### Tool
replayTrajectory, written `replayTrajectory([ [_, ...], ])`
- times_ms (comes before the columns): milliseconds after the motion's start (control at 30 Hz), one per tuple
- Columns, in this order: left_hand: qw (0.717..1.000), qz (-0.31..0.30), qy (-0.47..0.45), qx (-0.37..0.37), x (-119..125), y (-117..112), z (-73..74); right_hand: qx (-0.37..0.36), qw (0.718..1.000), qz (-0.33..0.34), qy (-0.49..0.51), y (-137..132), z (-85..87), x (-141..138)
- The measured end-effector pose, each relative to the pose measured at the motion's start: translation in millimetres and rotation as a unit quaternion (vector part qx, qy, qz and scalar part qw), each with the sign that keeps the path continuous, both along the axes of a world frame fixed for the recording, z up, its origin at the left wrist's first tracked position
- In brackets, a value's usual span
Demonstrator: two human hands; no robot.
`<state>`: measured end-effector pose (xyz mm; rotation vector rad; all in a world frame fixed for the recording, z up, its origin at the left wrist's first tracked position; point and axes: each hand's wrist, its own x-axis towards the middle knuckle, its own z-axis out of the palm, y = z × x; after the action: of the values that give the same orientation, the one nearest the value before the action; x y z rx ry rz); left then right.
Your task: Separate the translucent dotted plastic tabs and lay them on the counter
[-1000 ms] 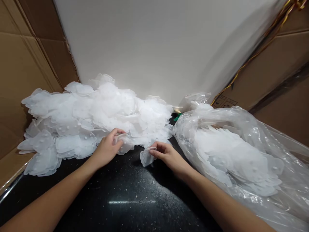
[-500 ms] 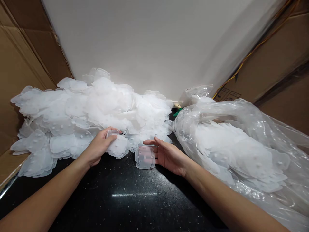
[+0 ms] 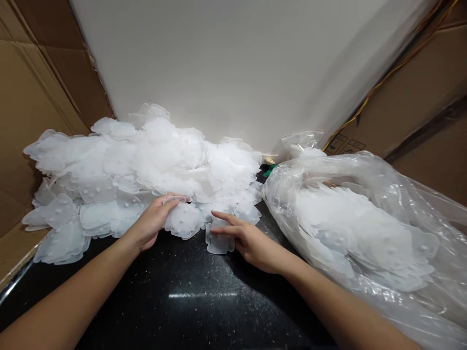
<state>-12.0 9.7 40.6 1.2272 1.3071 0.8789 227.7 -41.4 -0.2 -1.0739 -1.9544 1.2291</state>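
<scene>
My left hand [image 3: 156, 218] is closed at the near edge of the pile, its thumb pressing on a translucent white plastic piece [image 3: 183, 219]. The piece is flat with rounded corners and small raised dots; others may lie beneath it. Just to the right, my right hand [image 3: 253, 241] is palm down with the index finger stretched out. Its other fingers lie over a second plastic piece [image 3: 220, 245] of the same kind, and the thumb is hidden. A large heap of these pieces [image 3: 146, 155] spreads behind both hands.
A clear plastic bag [image 3: 280, 194] at the right holds many more pieces [image 3: 365, 233]. Cardboard [image 3: 44, 73] walls the left side, with more cardboard [image 3: 419, 107] and a yellow cable [image 3: 379, 85] at the right. Below lies a speckled black countertop [image 3: 175, 316]; a white wall [image 3: 237, 73] rises behind.
My right hand has turned palm down, and its fingers now lie over the plastic piece instead of behind it. The left hand has shifted slightly right in view and keeps its hold.
</scene>
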Motion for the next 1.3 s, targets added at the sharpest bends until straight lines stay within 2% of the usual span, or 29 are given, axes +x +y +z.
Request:
replayTrajectory([
  [100,0.999,-0.004,-0.026,-0.031,-2,0,-2.0,0.034,0.998,-0.055,-0.016,0,0.1,-4],
  [167,0.998,-0.006,-0.039,-0.046,-2,-1,-2.4,0.007,0.995,-0.091,0.038,3,-1.5,-5],
  [200,0.998,-0.009,-0.044,-0.053,-2,-2,-2.0,-0.03,0.99,-0.102,0.089,4,-2.5,-5],
  [233,0.997,-0.013,-0.045,-0.061,-1,-3,-1.2,-0.081,0.98,-0.109,0.148,5,-3.3,-5],
  [300,0.996,-0.028,-0.038,-0.078,0,-5,0.9,-0.2,0.937,-0.108,0.264,6,-4.2,-4],
  [400,0.993,-0.068,-0.022,-0.089,2,-7,2.6,-0.32,0.874,-0.088,0.355,8,-3.9,-3],
  [533,0.991,-0.102,-0.025,-0.087,1,-8,1.2,-0.378,0.838,-0.074,0.387,10,-4.3,-1],
  [667,0.988,-0.101,-0.02,-0.111,3,-8,2.1,-0.397,0.827,-0.074,0.391,13,-4.6,-1],
  [800,0.989,-0.081,-0.015,-0.12,4,-9,3.1,-0.403,0.826,-0.065,0.388,12,-2.6,-2],
  [933,0.989,-0.105,-0.006,-0.107,3,-9,0.8,-0.382,0.843,-0.074,0.372,10,-5.1,-3],
  [1067,0.987,-0.133,0.0,-0.095,2,-9,-2.1,-0.298,0.889,-0.102,0.333,9,-9.0,-2],
  [1167,0.985,-0.144,-0.008,-0.093,2,-9,-5.0,-0.237,0.928,-0.129,0.255,7,-6.7,-4],
  [1300,0.983,-0.133,-0.041,-0.116,5,-12,-8.9,-0.091,0.975,-0.141,0.147,1,-2.5,-13],
])
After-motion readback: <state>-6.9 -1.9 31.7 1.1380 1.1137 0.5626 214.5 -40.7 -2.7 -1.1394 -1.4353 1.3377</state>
